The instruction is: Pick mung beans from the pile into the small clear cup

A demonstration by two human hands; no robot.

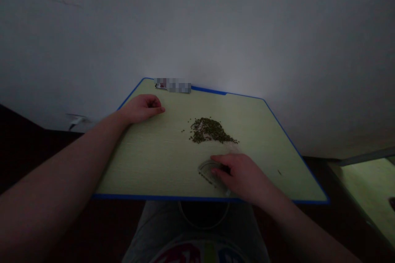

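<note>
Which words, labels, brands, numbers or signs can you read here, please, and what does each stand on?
None can be read.
Item at the table's far edge: pixelated, any text unreadable.
Colourful print at the bottom of the picture: cut off and dim, no words legible.

Legible text: none that we can read. Entry one: flat, narrow packet (179, 86), at the far edge of the pale, blue-edged surface (148, 160); its upper face is masked by pixel blocks, and we can make out no word, brand or number on it. Entry two: shirt print (197, 254), at the bottom edge of view, in red, yellow-green and blue; cut off and dim, we cannot tell whether it includes lettering.
</note>
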